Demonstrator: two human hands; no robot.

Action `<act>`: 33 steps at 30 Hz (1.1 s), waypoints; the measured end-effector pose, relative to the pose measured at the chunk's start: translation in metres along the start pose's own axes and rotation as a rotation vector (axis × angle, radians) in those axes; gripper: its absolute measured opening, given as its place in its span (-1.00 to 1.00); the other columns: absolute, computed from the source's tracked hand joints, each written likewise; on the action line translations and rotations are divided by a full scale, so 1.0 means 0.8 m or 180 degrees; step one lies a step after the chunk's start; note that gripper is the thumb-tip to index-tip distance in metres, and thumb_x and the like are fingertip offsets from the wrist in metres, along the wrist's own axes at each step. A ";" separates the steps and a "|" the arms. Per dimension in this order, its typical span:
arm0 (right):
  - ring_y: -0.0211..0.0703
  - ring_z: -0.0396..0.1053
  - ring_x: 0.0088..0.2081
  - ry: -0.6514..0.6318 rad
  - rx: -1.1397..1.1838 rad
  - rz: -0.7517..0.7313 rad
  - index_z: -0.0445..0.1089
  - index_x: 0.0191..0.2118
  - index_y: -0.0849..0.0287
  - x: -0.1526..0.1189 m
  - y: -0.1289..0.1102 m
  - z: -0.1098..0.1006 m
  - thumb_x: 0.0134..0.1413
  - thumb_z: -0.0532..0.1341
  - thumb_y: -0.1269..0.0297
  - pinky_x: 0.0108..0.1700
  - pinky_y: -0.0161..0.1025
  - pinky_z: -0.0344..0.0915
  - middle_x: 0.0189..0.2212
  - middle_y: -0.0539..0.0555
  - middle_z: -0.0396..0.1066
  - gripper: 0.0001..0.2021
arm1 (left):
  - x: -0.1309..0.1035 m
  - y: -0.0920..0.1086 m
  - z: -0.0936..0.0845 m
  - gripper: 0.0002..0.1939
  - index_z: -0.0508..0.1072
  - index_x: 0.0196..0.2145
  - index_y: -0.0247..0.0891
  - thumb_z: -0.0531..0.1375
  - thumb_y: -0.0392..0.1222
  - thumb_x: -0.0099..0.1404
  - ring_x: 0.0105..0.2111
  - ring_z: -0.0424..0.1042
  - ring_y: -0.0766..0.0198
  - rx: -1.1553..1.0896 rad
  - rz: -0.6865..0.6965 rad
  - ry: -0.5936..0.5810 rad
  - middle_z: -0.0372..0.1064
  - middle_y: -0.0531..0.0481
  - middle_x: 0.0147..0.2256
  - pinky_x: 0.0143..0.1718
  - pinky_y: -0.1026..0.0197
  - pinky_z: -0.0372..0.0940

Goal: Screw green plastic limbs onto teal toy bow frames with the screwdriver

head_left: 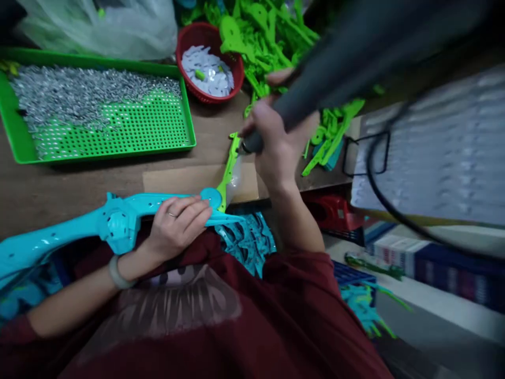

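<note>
My left hand, with a ring and a wrist bangle, is closed over a long turquoise plastic part. The part lies along the front of the bench, with a round disc at its right end. A lime-green plastic arm sticks out from that disc. My right hand is wrapped round a dark electric screwdriver, blurred and slanting down to the left. Its tip is at the upper part of the green arm; I cannot tell whether the two touch.
A green perforated tray of small metal pieces stands left, beside a red basket of white pieces. Lime-green parts are heaped behind. A cardboard strip lies on the bench. A black cable hangs at right.
</note>
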State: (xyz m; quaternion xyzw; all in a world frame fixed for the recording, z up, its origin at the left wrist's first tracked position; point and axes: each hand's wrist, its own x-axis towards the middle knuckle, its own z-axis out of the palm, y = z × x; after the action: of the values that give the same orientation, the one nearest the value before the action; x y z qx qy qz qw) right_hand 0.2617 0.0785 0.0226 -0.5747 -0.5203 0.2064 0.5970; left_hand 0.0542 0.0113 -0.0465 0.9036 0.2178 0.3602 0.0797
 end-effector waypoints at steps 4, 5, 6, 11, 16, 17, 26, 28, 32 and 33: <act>-0.16 0.41 -0.23 -0.0250 -0.0104 -0.0362 0.26 -0.02 0.00 0.007 0.003 -0.021 0.03 0.29 -0.01 -0.12 -0.13 0.42 -0.26 0.00 0.40 -0.57 | -0.020 0.003 0.000 -0.76 0.44 -0.04 -0.29 0.21 -0.19 0.36 -0.05 0.46 0.08 0.0101 0.0126 0.0021 0.54 -0.17 -0.13 -0.07 0.05 0.29; -0.12 0.41 -0.13 -0.0282 -0.0319 -0.0459 0.23 0.03 0.01 -0.005 0.003 -0.034 0.07 0.27 0.06 -0.06 -0.10 0.41 -0.15 0.04 0.39 -0.58 | -0.026 0.003 0.001 -0.75 0.43 -0.03 -0.28 0.21 -0.21 0.36 -0.04 0.46 0.08 0.0172 0.0191 0.0000 0.54 -0.17 -0.12 -0.06 0.05 0.29; -0.08 0.39 -0.05 -0.0400 -0.0599 -0.0584 0.21 0.07 0.01 -0.020 0.003 -0.048 0.10 0.23 0.12 -0.02 -0.06 0.39 -0.07 0.07 0.37 -0.59 | -0.032 0.004 0.000 -0.74 0.44 -0.02 -0.27 0.23 -0.23 0.34 -0.03 0.46 0.09 0.0239 0.0245 -0.0009 0.54 -0.16 -0.12 -0.04 0.06 0.28; 0.18 0.16 0.23 -0.2545 -0.1890 -0.1475 0.22 0.14 0.15 -0.090 0.017 -0.101 0.10 0.23 0.26 0.17 0.16 0.19 0.18 0.23 0.27 -0.53 | -0.062 0.033 -0.019 -0.79 0.51 -0.20 -0.17 0.35 -0.33 0.20 -0.28 0.49 0.26 -0.1168 -0.0090 -0.0259 0.52 0.00 -0.32 -0.18 0.19 0.36; 0.15 0.22 0.16 -0.3387 -0.2380 -0.2117 0.27 0.07 0.27 -0.088 0.033 -0.097 0.24 0.16 0.08 0.20 0.16 0.06 0.03 0.27 0.37 -0.58 | -0.045 0.062 -0.025 -0.68 0.48 -0.07 -0.18 0.22 0.05 0.34 -0.08 0.51 0.14 -0.4553 -0.4058 -0.0969 0.50 -0.12 -0.08 -0.11 0.11 0.46; 0.13 0.25 0.11 -0.3424 -0.2425 -0.2308 0.30 0.03 0.27 -0.083 0.036 -0.094 0.27 0.13 0.07 0.20 0.15 0.06 -0.03 0.26 0.38 -0.62 | -0.034 0.063 -0.020 -0.65 0.48 -0.06 -0.18 0.21 0.09 0.34 0.00 0.47 0.11 -0.4806 -0.4675 -0.0571 0.49 -0.12 -0.03 -0.03 0.06 0.44; -0.03 0.32 -0.08 -0.3730 -0.1732 -0.3839 0.28 -0.01 0.23 -0.064 0.031 -0.093 0.36 0.00 0.07 -0.07 -0.06 0.24 -0.12 0.17 0.38 -0.66 | -0.013 0.062 -0.027 -0.62 0.57 -0.28 -0.27 0.49 -0.05 -0.02 0.01 0.47 -0.03 -0.4299 -0.5749 0.0131 0.58 -0.05 -0.26 0.17 -0.08 0.32; -0.06 0.33 -0.07 -0.4004 -0.1525 -0.4085 0.28 -0.03 0.19 -0.053 0.024 -0.084 0.38 -0.04 0.07 -0.11 -0.09 0.27 -0.11 0.14 0.36 -0.67 | -0.026 0.065 -0.037 -0.56 0.56 -0.29 -0.25 0.51 0.01 -0.09 0.00 0.48 -0.07 -0.4226 -0.5711 -0.0049 0.58 -0.04 -0.31 0.17 -0.10 0.31; -0.02 0.31 0.03 -0.4719 -0.1015 -0.4542 0.27 -0.06 0.15 -0.033 0.018 -0.054 0.34 -0.03 -0.03 -0.11 -0.08 0.31 -0.09 0.13 0.32 -0.64 | -0.050 0.073 -0.048 -0.45 0.54 -0.17 -0.23 0.50 0.06 -0.10 -0.03 0.49 -0.11 -0.4165 -0.5701 -0.0530 0.57 -0.04 -0.34 0.15 -0.16 0.30; 0.00 0.30 0.06 -0.4789 -0.0900 -0.4673 0.27 -0.06 0.16 -0.029 0.019 -0.047 0.34 -0.04 -0.05 -0.08 -0.05 0.31 -0.08 0.14 0.31 -0.62 | -0.053 0.074 -0.049 -0.44 0.54 -0.15 -0.23 0.49 0.07 -0.08 -0.04 0.50 -0.11 -0.4144 -0.5705 -0.0594 0.57 -0.04 -0.34 0.15 -0.17 0.30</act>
State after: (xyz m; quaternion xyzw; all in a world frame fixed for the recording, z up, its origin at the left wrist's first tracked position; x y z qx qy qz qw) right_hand 0.2907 0.0450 0.0077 0.0918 -0.9948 0.0354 0.0274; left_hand 0.0197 -0.0613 -0.0264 0.2284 0.5545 0.1484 0.7864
